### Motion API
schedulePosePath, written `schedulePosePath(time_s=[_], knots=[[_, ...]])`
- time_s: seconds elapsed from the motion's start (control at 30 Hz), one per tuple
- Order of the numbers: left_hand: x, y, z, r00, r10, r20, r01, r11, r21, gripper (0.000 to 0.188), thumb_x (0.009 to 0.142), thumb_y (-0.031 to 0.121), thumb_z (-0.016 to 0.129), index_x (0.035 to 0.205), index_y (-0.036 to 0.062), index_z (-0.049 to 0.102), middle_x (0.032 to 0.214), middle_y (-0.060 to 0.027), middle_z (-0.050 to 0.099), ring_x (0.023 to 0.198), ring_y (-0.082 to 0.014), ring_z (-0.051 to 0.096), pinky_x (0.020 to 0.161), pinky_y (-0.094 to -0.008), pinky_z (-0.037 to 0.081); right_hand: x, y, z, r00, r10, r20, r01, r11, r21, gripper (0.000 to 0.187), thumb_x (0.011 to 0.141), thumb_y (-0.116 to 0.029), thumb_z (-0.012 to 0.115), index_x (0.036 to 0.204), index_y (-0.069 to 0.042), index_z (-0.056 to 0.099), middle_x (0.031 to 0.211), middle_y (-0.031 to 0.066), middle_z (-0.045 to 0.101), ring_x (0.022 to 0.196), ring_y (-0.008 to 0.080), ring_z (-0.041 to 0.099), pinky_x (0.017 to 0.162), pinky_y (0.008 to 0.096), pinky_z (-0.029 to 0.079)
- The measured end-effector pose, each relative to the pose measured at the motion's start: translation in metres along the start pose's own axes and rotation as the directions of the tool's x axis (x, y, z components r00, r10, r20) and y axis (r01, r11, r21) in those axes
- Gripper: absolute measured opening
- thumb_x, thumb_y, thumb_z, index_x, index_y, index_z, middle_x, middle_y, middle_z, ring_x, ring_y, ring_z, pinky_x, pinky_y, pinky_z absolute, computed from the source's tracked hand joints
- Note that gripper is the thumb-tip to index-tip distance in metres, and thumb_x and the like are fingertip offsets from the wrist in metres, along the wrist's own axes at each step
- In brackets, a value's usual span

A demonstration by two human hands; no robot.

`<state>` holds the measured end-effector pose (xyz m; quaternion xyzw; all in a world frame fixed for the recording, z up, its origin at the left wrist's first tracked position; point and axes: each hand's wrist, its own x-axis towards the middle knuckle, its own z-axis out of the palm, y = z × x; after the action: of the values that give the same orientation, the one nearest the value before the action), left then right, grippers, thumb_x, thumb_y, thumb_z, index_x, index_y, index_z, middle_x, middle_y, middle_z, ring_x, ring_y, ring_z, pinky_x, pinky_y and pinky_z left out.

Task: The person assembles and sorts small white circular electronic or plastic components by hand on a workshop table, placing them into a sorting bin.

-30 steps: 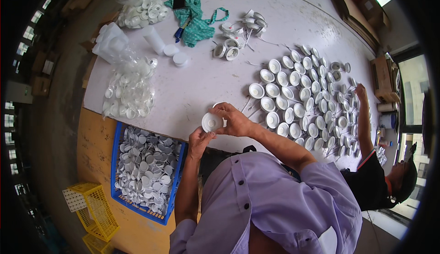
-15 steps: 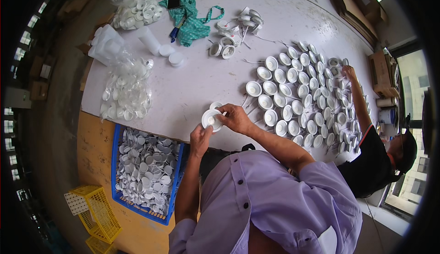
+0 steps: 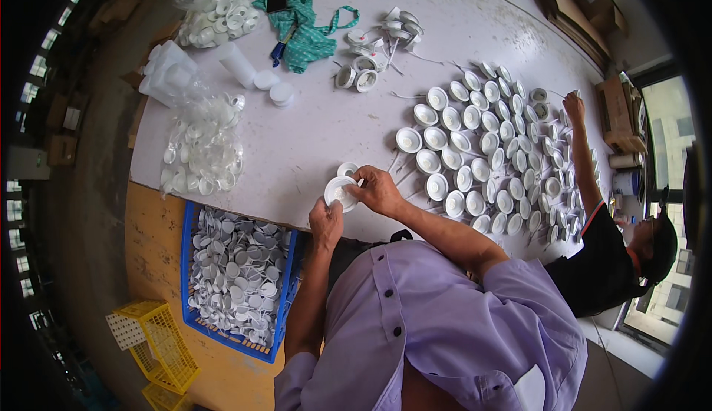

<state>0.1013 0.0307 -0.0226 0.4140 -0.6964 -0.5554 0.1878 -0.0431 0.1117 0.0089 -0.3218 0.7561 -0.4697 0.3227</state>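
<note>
At the table's near edge, my left hand (image 3: 326, 223) is closed on the lower rim of a white round downlight housing (image 3: 334, 186), a shallow cup with a wide flange. From the right, my right hand (image 3: 377, 191) pinches the same housing, its fingertips reaching over the rim into the cup. Just beyond lies another white round piece (image 3: 346, 168), partly covered by the held one. Rows of similar white downlights (image 3: 453, 161) with thin cables spread over the table to my right, cups facing up.
Below the table edge at left sits a blue crate (image 3: 185, 263) full of white round parts. Bags of white parts (image 3: 204, 144), stacked white discs (image 3: 282, 95), a green cloth (image 3: 308, 46) and loose downlights (image 3: 366, 80) lie farther off. A co-worker's hand (image 3: 574, 107) reaches over the right side.
My right fingertips have shifted slightly over the housing's cup, and the housing has tilted a little. The co-worker's hand has moved slightly outward, lifting off the far downlights.
</note>
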Motion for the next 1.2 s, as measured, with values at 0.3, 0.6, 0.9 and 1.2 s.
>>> schedulePosePath(time_s=[0.3,0.6,0.9,1.2], knots=[[0.001,0.005,-0.004,0.995,-0.057,0.085,0.066,0.992,-0.106,0.026,0.085,0.014,0.056,0.102,-0.0039,0.063,0.087,-0.0065,0.065,0.078,-0.0117,0.057,0.07,-0.0274,0.046,-0.002,-0.01,-0.006,0.999,0.033,0.006,-0.033,0.999,-0.001,0.027,0.078,-0.019,0.071,0.092,0.002,0.064,0.085,0.0165,0.065,0.069,0.0231,0.065,0.064,0.0337,0.052],[-0.001,0.01,-0.007,0.992,-0.022,0.125,0.054,0.963,-0.263,0.022,0.088,0.018,0.059,0.099,-0.0005,0.063,0.073,0.0016,0.057,0.065,-0.0057,0.048,0.057,-0.0233,0.039,-0.005,-0.013,-0.036,0.98,-0.094,0.177,0.099,0.995,-0.018,0.064,0.072,-0.019,0.075,0.128,-0.002,0.049,0.119,0.017,0.052,0.094,0.0257,0.061,0.079,0.0347,0.053],[0.011,0.002,0.0,0.933,-0.076,0.351,0.124,0.986,-0.114,0.025,0.089,0.02,0.059,0.1,-0.002,0.063,0.079,-0.0059,0.065,0.07,-0.0106,0.057,0.061,-0.0272,0.046,-0.007,-0.016,-0.034,0.802,-0.476,0.362,0.598,0.624,-0.503,0.08,0.063,-0.026,0.079,0.131,-0.003,0.045,0.119,0.0142,0.05,0.106,0.0306,0.05,0.09,0.0396,0.044],[0.049,0.044,0.034,0.845,-0.159,0.51,0.265,0.954,-0.142,0.036,0.093,0.021,0.056,0.118,-0.0039,0.054,0.099,-0.0096,0.065,0.087,-0.0199,0.069,0.049,-0.0223,0.042,0.027,0.004,-0.11,0.884,-0.445,0.147,0.452,0.727,-0.517,0.074,0.06,-0.032,0.078,0.124,-0.003,0.053,0.113,0.0179,0.056,0.099,0.0343,0.056,0.087,0.0405,0.046]])
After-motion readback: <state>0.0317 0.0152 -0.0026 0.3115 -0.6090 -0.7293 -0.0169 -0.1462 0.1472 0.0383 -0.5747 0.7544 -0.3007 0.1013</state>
